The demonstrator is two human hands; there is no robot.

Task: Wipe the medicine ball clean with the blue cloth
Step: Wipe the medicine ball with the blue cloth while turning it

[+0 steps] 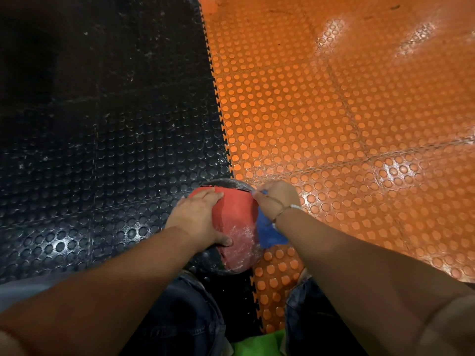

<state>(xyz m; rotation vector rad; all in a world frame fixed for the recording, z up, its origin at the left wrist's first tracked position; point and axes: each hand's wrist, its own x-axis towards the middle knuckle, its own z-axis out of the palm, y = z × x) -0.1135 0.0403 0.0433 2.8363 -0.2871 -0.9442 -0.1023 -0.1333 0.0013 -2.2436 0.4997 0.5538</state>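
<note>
The left hand (198, 217) lies spread flat on the upper left side of the medicine ball (237, 222). Its fingers are straight and pressing, and the thumb is hooked round the near face. It steadies the ball rather than gripping it. The right hand (276, 199) is bunched round the blue cloth (270, 233) and holds it against the ball's far right shoulder, while the loose end of the cloth hangs down below the wrist with the bracelet (288, 208).

The ball sits on the floor between the person's knees, on the seam where the black mat (102, 150) meets the orange mat (334, 111). Its red panel faces up and shows a pale, shiny smear on the near side, which may be wet.

The ball looks dense and heavy, with a grainy rubber skin that should give good purchase when dry but could turn slick where it is damp. Being round, it is likely to roll under a sideways wipe, so a broad palm opposite the cloth seems the best hold. The cloth is soft and limp, and is best kept wadded in the fist.
</note>
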